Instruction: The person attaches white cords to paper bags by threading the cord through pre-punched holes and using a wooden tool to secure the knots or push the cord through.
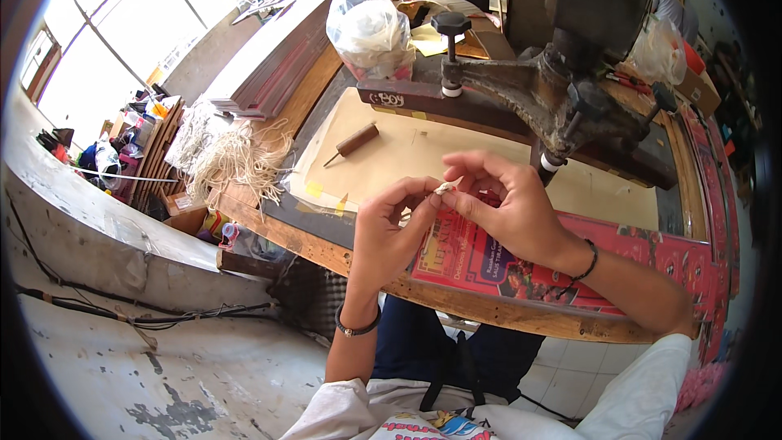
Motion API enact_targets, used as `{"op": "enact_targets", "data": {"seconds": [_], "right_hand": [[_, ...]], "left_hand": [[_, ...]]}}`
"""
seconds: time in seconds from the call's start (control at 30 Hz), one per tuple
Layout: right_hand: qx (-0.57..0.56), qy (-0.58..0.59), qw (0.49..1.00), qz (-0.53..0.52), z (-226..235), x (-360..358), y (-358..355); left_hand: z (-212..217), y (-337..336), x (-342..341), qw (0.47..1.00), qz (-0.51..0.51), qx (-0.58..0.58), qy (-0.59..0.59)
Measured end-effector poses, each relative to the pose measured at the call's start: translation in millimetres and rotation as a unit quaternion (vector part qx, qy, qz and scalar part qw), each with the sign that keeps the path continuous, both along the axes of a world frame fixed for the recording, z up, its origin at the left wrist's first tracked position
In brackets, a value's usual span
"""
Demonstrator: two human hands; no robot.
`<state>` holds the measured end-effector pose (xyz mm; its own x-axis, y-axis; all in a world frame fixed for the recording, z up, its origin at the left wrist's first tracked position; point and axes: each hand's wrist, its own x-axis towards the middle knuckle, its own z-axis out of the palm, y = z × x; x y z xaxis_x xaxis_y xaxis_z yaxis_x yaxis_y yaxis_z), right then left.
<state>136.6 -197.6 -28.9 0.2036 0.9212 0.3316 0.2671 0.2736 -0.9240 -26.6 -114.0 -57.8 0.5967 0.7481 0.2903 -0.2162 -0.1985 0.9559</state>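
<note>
At frame centre, left hand (393,228) and right hand (511,205) pinch white cord (444,188), apparently knotted; a slack pinch could drop it; the awl (358,140), point bare, left of centre, could prick.

Pale sheet (407,147) passable around awl (357,141), center-left; left hand (393,224), right hand (513,208) fill center; metal machine arm (521,85) blocks upper right.

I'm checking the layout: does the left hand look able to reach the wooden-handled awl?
Probably yes: only the cream sheet seems to lie between the left hand and the awl, though that hand is pinching white cord.
</note>
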Motion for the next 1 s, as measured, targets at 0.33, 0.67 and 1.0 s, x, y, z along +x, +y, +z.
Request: {"op": "enact_targets", "data": {"seconds": [0.33,0.67,1.0], "right_hand": [[0.0,0.005,1.0,0.002,-8,2,3],[0.002,0.031,0.999,-0.007,-9,3,5],[0.025,-0.05,0.998,0.0,0,0,0]], "left_hand": [[-4,-2,0,0.989,0.099,0.104,0.039],[5,1,0,0.943,0.099,0.316,0.031],[-7,-1,3,0.976,0.115,0.183,-0.007]]}}
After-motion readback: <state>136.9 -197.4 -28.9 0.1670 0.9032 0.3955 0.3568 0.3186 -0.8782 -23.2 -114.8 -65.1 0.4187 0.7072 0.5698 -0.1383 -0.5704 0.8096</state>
